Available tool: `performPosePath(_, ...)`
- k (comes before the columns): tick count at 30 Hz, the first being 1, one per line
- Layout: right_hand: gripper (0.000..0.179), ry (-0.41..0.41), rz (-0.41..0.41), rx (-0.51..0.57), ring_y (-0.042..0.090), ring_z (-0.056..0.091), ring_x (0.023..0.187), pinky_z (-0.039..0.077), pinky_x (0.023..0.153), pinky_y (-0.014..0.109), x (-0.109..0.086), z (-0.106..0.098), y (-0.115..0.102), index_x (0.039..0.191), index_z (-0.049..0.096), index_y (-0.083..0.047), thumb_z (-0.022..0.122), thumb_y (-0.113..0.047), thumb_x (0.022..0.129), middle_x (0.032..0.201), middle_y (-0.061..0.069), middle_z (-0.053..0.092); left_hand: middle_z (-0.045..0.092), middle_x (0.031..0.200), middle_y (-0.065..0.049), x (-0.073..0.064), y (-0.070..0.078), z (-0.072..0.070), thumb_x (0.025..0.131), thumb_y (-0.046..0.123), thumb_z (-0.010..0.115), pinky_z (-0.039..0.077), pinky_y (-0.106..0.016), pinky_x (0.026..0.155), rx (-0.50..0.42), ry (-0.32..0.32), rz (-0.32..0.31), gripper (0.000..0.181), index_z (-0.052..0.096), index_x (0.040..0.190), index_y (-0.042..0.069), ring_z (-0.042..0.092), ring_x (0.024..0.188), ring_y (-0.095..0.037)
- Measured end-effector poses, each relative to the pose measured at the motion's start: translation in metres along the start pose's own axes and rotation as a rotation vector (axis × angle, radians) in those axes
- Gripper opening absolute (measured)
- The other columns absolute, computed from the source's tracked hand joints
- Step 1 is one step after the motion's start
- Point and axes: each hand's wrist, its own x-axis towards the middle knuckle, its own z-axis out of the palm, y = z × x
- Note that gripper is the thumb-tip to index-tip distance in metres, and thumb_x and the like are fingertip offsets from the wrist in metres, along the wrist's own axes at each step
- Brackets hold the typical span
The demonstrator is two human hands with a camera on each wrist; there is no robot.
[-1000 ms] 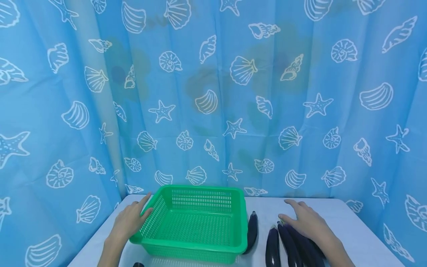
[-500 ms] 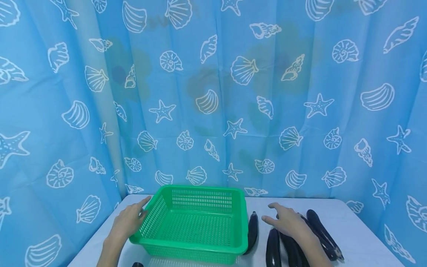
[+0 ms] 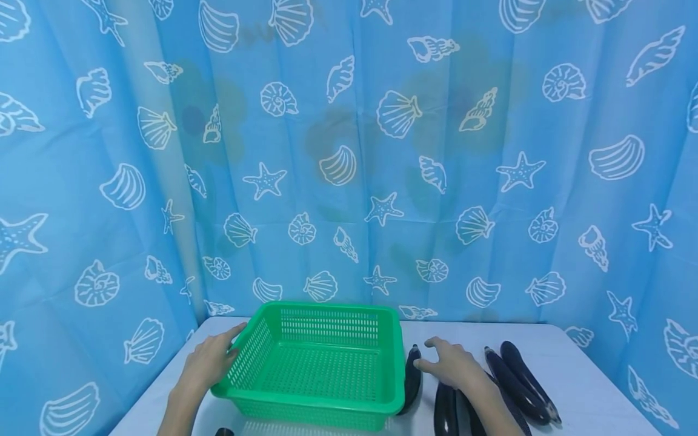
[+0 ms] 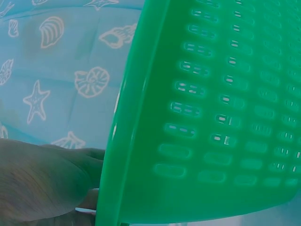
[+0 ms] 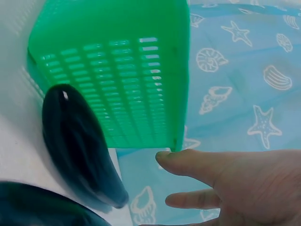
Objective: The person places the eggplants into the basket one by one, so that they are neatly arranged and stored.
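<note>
My left hand (image 3: 209, 360) is at the left side of a green plastic basket (image 3: 324, 407), fingertips right at the rim. In the left wrist view its fingers disappear behind the basket's rim (image 4: 123, 141). My right hand (image 3: 451, 363) is held with thumb and fingers spread, nothing between them. It is nearest to a dark purple eggplant (image 3: 412, 384) lying along the basket's right side. The right wrist view shows this eggplant (image 5: 75, 141) beside the slotted wall, with the thumb close to the basket's corner. More eggplants (image 3: 446, 412) lie under my right forearm, partly hidden by it.
Two eggplants (image 3: 518, 384) lie farther right on the white table (image 3: 594, 399). Under the basket shows a pale, see-through slotted container (image 3: 305, 429). A small dark end of something (image 3: 225, 432) pokes in at the bottom edge. A blue shell-patterned curtain (image 3: 349, 181) encloses the table.
My right hand has moved left from over the eggplant pile toward the eggplant beside the basket, uncovering the two at the right. My left hand has shifted slightly, staying at the basket's rim.
</note>
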Motion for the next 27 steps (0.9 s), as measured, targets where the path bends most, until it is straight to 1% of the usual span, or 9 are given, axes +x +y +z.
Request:
performPosePath(3, 0.063, 0.007, -0.003, -0.012, 0.045, 0.062, 0.108, 0.049, 0.088, 0.06, 0.0, 0.004, -0.006, 0.132, 0.056, -0.003, 0.07, -0.045, 0.086, 0.121, 0.024, 0.065, 0.071, 0.102, -0.015, 0.0, 0.0, 0.0, 0.091, 0.007, 0.063, 0.05, -0.042, 0.062, -0.001, 0.003, 0.004, 0.054, 0.05, 0.143, 0.011, 0.065, 0.08, -0.025)
performPosePath(6, 0.064, 0.01, 0.0, -0.019, 0.039, 0.065, 0.096, 0.05, 0.083, 0.058, 0.001, 0.009, -0.01, 0.131, 0.057, -0.003, 0.071, -0.045, 0.085, 0.118, 0.023, 0.066, 0.07, 0.101, -0.014, -0.001, 0.0, 0.0, 0.091, 0.007, 0.063, 0.049, -0.04, 0.061, -0.004, 0.005, 0.001, 0.054, 0.05, 0.143, 0.012, 0.063, 0.078, -0.023)
performPosePath(9, 0.064, 0.003, -0.004, 0.008, 0.028, 0.065, 0.079, 0.054, 0.07, 0.048, 0.002, 0.015, -0.013, 0.132, 0.056, -0.003, 0.072, -0.044, 0.085, 0.113, 0.022, 0.067, 0.07, 0.101, -0.014, -0.001, -0.001, 0.001, 0.091, 0.008, 0.063, 0.05, -0.041, 0.062, -0.003, 0.003, -0.001, 0.054, 0.051, 0.143, 0.012, 0.063, 0.078, -0.023)
performPosePath(13, 0.064, -0.019, -0.014, 0.056, 0.02, 0.061, 0.063, 0.051, 0.052, 0.034, 0.002, 0.02, -0.017, 0.135, 0.053, -0.001, 0.072, -0.037, 0.085, 0.102, 0.019, 0.067, 0.071, 0.102, -0.015, -0.001, -0.001, 0.0, 0.091, 0.008, 0.063, 0.051, -0.043, 0.063, 0.002, 0.007, 0.009, 0.053, 0.051, 0.142, 0.011, 0.064, 0.079, -0.024)
performPosePath(15, 0.065, -0.026, -0.017, 0.06, 0.02, 0.06, 0.06, 0.049, 0.049, 0.032, 0.003, 0.022, -0.019, 0.135, 0.052, 0.0, 0.072, -0.036, 0.086, 0.1, 0.019, 0.067, 0.071, 0.101, -0.015, 0.0, -0.001, 0.0, 0.091, 0.008, 0.063, 0.051, -0.043, 0.063, 0.003, 0.009, 0.016, 0.053, 0.051, 0.142, 0.011, 0.064, 0.077, -0.024)
performPosePath(20, 0.063, -0.038, -0.007, 0.056, 0.023, 0.06, 0.067, 0.048, 0.048, 0.033, 0.005, 0.029, -0.021, 0.135, 0.053, 0.0, 0.072, -0.036, 0.086, 0.105, 0.021, 0.066, 0.071, 0.099, -0.013, 0.0, 0.0, 0.0, 0.091, 0.008, 0.063, 0.05, -0.042, 0.062, 0.004, 0.006, 0.019, 0.053, 0.051, 0.143, 0.011, 0.061, 0.074, -0.02)
performPosePath(22, 0.059, -0.04, -0.012, 0.062, 0.023, 0.059, 0.066, 0.047, 0.048, 0.032, 0.005, 0.032, -0.021, 0.131, 0.056, -0.001, 0.072, -0.035, 0.086, 0.098, 0.018, 0.065, 0.071, 0.099, -0.013, 0.0, 0.0, 0.0, 0.091, 0.007, 0.063, 0.051, -0.043, 0.063, 0.003, 0.007, 0.019, 0.053, 0.051, 0.143, 0.011, 0.061, 0.074, -0.02)
performPosePath(25, 0.051, -0.05, -0.021, 0.067, 0.021, 0.057, 0.056, 0.043, 0.045, 0.03, 0.005, 0.037, -0.019, 0.125, 0.06, -0.002, 0.072, -0.033, 0.085, 0.084, 0.011, 0.062, 0.071, 0.1, -0.014, 0.0, 0.0, 0.001, 0.091, 0.007, 0.064, 0.051, -0.044, 0.064, -0.002, 0.005, 0.015, 0.054, 0.051, 0.143, 0.011, 0.061, 0.075, -0.021)
performPosePath(27, 0.047, -0.062, -0.026, 0.06, 0.019, 0.056, 0.052, 0.042, 0.044, 0.028, 0.006, 0.039, -0.018, 0.121, 0.062, -0.003, 0.071, -0.032, 0.086, 0.078, 0.008, 0.059, 0.071, 0.102, -0.014, 0.0, 0.0, 0.001, 0.09, 0.007, 0.064, 0.052, -0.045, 0.065, -0.002, 0.005, 0.013, 0.054, 0.051, 0.142, 0.011, 0.062, 0.077, -0.022)
